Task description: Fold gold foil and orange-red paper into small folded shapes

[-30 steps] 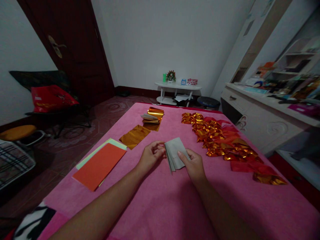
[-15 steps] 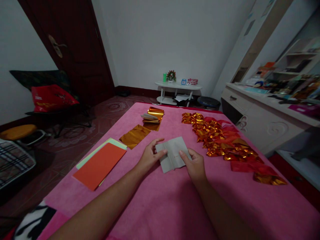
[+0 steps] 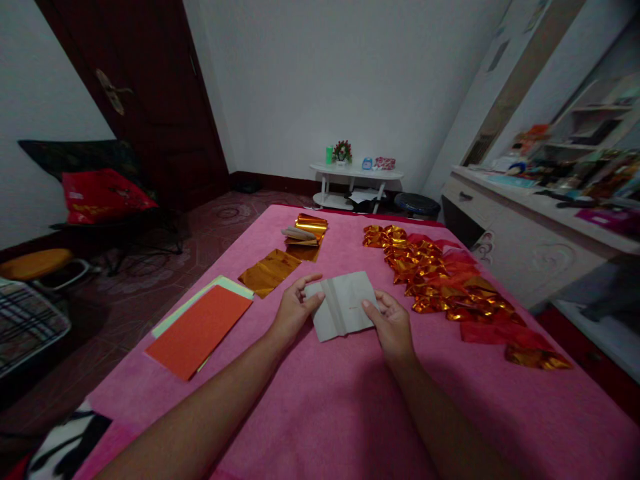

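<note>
A creased sheet of greyish-white paper (image 3: 345, 310) is stretched between my two hands, just above the pink cloth (image 3: 320, 407). My left hand (image 3: 296, 308) pinches its left edge, thumb on top. At the right edge my right hand (image 3: 393, 325) grips it the same way, with the fingers partly hidden behind. Vertical folds run through the paper left of its middle. Beyond my left hand lies a flat gold foil sheet (image 3: 270, 272), and behind that a stack of gold foil sheets (image 3: 310, 230), some curled.
Folded shiny gold foil pieces (image 3: 420, 263) and red pieces (image 3: 493, 332) line the right side. Orange paper (image 3: 203, 332) lies over pale green sheets (image 3: 235, 287) at left. Past the cloth stand a small white table (image 3: 350, 171) and a dark stool (image 3: 416, 203); a white dresser (image 3: 525, 233) is at right.
Both hands have shifted slightly left and pulled the paper flatter and wider. Its folds now show as a straighter band. Other things on the cloth stay put.
</note>
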Demonstrator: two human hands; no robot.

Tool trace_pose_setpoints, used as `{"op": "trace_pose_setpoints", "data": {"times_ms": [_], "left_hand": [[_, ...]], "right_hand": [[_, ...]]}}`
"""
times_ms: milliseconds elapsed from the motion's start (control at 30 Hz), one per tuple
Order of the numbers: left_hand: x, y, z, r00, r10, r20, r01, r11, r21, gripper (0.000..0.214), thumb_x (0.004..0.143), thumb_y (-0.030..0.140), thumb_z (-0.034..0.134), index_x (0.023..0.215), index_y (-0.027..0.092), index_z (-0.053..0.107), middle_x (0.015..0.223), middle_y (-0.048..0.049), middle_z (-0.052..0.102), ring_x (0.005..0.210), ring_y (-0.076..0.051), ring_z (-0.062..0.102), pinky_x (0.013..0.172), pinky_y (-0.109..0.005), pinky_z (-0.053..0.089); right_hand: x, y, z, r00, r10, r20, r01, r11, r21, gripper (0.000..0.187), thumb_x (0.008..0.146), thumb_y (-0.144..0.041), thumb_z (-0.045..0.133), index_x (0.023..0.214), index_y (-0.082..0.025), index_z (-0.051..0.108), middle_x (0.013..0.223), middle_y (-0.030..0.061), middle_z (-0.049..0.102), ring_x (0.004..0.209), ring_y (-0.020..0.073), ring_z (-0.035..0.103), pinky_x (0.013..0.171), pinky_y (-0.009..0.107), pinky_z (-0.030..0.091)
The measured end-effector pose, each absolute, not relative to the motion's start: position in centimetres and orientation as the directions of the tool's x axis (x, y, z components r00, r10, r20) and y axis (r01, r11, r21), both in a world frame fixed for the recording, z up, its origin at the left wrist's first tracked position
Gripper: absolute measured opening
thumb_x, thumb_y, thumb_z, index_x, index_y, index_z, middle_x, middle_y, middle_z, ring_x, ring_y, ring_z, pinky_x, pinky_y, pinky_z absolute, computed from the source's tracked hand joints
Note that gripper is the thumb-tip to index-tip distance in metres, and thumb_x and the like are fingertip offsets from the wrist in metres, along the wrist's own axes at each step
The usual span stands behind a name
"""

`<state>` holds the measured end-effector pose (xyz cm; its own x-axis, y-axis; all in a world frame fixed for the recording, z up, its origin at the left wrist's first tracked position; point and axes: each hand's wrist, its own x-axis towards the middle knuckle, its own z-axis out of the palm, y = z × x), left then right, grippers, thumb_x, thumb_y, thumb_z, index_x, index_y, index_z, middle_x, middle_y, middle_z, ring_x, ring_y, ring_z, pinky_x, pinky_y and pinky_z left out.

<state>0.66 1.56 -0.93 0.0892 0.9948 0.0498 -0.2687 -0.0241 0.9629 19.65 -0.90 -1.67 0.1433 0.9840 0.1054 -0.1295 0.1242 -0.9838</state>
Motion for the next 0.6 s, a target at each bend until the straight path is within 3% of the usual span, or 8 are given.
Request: {"op": "trace_pose_setpoints", "data": {"times_ms": [167, 367, 600], "left_hand": [[0.66, 1.49, -0.69, 0.115, 0.993, 0.041, -0.261, -0.01, 0.965, 0.071, 0.064, 0.034, 0.079, 0.125, 0.012, 0.05, 0.082, -0.0048, 0.067, 0.066, -0.012, 0.06, 0.062, -0.022, 0.047], [0.74, 1.13, -0.48, 0.196, 0.974, 0.116, -0.201, -0.076, 0.977, 0.076, 0.062, 0.03, 0.081, 0.128, 0.016, 0.047, 0.098, -0.0063, 0.064, 0.078, -0.015, 0.062, 0.068, -0.024, 0.05], [0.53, 1.1, -0.46, 0.229, 0.971, 0.07, -0.148, -0.037, 0.988, 0.076, 0.061, 0.03, 0.081, 0.128, 0.015, 0.048, 0.08, -0.0032, 0.066, 0.064, -0.013, 0.059, 0.059, -0.022, 0.047]], "right_hand": [[19.65, -0.84, -1.38, 0.158, 0.982, 0.103, -0.141, 0.126, -0.982, 0.047, 0.07, -0.04, 0.074, 0.108, -0.019, 0.056, 0.089, 0.0068, 0.073, 0.075, 0.023, 0.069, 0.065, 0.032, 0.054], [19.44, -0.96, -1.4, 0.074, 0.992, 0.102, -0.081, 0.108, -0.991, 0.048, 0.071, -0.037, 0.072, 0.112, -0.021, 0.052, 0.092, 0.0067, 0.073, 0.076, 0.0232, 0.069, 0.065, 0.032, 0.054], [19.16, -1.25, -1.33, -0.058, 0.993, 0.104, -0.071, 0.1, -0.992, 0.045, 0.075, -0.035, 0.069, 0.115, -0.021, 0.052, 0.089, 0.0062, 0.072, 0.073, 0.0207, 0.068, 0.065, 0.032, 0.053]]}}
